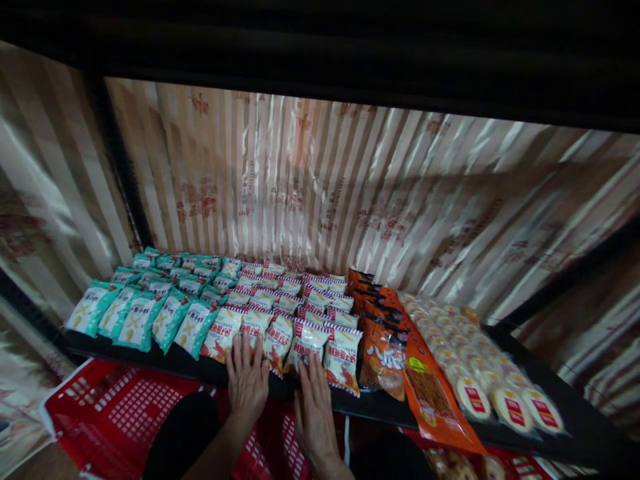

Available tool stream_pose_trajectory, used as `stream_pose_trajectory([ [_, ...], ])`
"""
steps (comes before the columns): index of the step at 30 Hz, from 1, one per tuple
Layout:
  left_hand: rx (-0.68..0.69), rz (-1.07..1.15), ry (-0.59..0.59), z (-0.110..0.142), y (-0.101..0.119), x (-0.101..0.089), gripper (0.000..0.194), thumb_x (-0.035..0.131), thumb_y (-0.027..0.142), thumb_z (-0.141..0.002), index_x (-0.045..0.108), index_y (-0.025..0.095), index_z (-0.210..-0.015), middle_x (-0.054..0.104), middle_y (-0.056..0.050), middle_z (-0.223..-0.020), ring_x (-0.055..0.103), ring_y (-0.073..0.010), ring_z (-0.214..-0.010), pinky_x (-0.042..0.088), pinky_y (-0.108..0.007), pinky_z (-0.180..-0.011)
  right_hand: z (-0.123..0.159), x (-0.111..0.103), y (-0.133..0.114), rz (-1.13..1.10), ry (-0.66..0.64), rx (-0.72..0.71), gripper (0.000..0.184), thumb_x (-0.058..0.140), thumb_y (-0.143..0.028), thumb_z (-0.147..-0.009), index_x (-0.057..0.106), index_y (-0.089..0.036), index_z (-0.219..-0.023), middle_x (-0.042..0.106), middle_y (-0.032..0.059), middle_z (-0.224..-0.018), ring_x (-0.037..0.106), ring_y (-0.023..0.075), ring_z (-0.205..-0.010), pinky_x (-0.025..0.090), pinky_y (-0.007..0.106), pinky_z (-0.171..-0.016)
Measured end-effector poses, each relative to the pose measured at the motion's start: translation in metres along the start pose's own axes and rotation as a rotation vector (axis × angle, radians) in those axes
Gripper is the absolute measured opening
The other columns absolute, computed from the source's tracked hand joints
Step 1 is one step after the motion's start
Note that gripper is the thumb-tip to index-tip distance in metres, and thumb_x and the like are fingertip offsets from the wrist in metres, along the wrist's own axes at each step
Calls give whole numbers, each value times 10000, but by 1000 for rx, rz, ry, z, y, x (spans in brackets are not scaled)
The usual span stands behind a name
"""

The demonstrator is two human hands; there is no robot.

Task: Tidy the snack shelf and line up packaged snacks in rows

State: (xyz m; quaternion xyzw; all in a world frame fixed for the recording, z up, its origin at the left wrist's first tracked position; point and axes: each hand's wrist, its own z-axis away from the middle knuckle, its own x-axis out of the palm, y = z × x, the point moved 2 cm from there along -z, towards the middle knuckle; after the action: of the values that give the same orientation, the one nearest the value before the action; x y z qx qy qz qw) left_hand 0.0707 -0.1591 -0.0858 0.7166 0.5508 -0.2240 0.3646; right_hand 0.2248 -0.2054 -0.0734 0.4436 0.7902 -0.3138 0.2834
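Note:
My left hand (247, 379) lies flat with fingers stretched, its fingertips on the front row of white snack packets with red print (280, 337). My right hand (314, 405) rests beside it, fingers also extended, touching a white packet (342, 357) at the shelf's front edge. Both hands hold nothing. The packets stand in rows on a dark shelf (165, 357).
Green-and-white packets (135, 317) fill the shelf's left part. Orange bags (383, 347), a long orange pack (433, 393) and round white cakes (475, 373) lie to the right. Red plastic crates (115, 413) sit below. Striped shiny fabric (325, 187) backs the shelf; a dark board overhangs.

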Motion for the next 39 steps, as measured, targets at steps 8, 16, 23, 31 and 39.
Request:
stream_pose_trajectory([
  [8, 143, -51, -44, 4, 9, 6, 524, 407, 212, -879, 357, 249, -1399, 246, -89, -1509, 127, -308, -1403, 181, -568, -1098, 7, 3, 24, 37, -21, 59, 636, 352, -128, -905, 115, -268, -1478, 80, 82, -1552, 184, 314, -1389, 380, 548, -1025],
  [16, 156, -25, -52, 6, 18, 6, 530, 409, 205, -882, 347, 221, -1409, 186, -101, -1525, 130, -316, -1401, 164, -553, -1108, 8, 11, 26, -13, -32, 50, 622, 336, -114, -908, 129, -257, -1477, 107, 95, -1548, 205, 288, -1387, 402, 503, -1026],
  [23, 355, 46, -39, 7, 44, 1, 571, 439, 240, -881, 291, 253, -1432, 205, -91, -1522, 160, -299, -1398, 155, -492, -1120, 2, -11, 33, -22, 1, 92, 567, 324, -171, -931, 170, -255, -1470, 184, 101, -1532, 222, 283, -1384, 373, 515, -1041],
  [31, 534, 92, -66, -8, 67, -3, 558, 483, 355, -883, 315, 312, -1413, 254, -48, -1511, 206, -266, -1387, 164, -439, -1115, 3, -27, 77, 12, 175, 254, 543, 332, -280, -949, 180, -218, -1466, 189, 134, -1525, 216, 307, -1383, 321, 571, -1047],
  [39, 619, 91, -78, -14, 80, 13, 554, 464, 377, -893, 308, 292, -1418, 289, -42, -1498, 204, -253, -1389, 146, -435, -1120, 7, -12, 98, -71, 121, 345, 565, 328, -338, -951, 166, -188, -1471, 146, 145, -1533, 195, 295, -1391, 320, 535, -1062],
])
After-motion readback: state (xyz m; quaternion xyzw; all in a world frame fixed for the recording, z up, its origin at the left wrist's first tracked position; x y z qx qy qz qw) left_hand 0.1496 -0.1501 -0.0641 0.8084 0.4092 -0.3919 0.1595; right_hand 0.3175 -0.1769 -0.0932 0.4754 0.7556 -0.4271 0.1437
